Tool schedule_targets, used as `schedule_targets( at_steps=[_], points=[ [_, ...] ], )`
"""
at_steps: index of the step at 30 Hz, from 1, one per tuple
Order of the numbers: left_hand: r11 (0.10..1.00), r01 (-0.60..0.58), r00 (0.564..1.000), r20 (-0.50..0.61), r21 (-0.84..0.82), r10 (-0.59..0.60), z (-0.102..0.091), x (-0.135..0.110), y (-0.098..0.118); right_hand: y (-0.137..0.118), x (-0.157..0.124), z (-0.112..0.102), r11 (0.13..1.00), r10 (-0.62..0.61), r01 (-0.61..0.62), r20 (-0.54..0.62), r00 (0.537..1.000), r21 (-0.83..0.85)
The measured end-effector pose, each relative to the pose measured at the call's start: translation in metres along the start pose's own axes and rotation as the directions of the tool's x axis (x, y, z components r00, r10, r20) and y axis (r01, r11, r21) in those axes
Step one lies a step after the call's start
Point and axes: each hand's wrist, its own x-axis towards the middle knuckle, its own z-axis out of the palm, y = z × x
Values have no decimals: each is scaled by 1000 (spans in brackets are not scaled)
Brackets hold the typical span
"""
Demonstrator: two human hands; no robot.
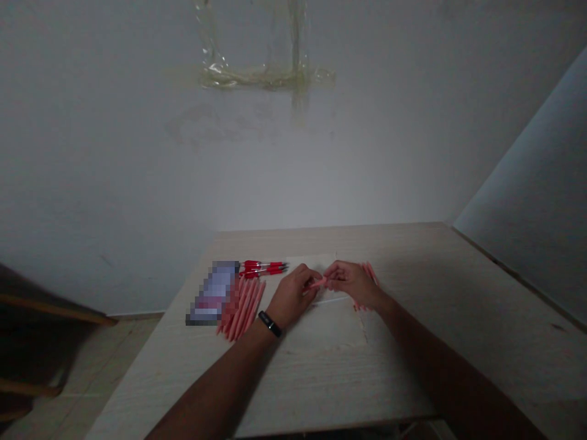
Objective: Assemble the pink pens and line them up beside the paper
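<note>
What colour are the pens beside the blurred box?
The pens are red and silver; head view shows it.

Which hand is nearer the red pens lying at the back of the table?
Left. The left hand is just right of the red pens, not touching them; the right hand is farther right, past the left hand.

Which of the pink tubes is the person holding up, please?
The tube pinched between the left hand and right hand; the others lie on the table.
</note>
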Motion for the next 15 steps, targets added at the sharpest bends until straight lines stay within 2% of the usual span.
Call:
schedule_targets(
  at_steps=[7, 12, 15],
  points=[
    [1000, 0, 1000, -10, 12, 1, -1, 0, -1, -3, -4, 0, 991, 59, -64, -41, 997, -114],
    [1000, -3, 1000, -30, 30, 4, -1, 0, -3, -6, -2, 2, 996, -22, 22, 3, 1000, -92],
    [999, -10, 1000, -29, 35, 11, -1, 0, -3, -8, -2, 3, 992, -19, 19, -4, 1000, -125]
  ],
)
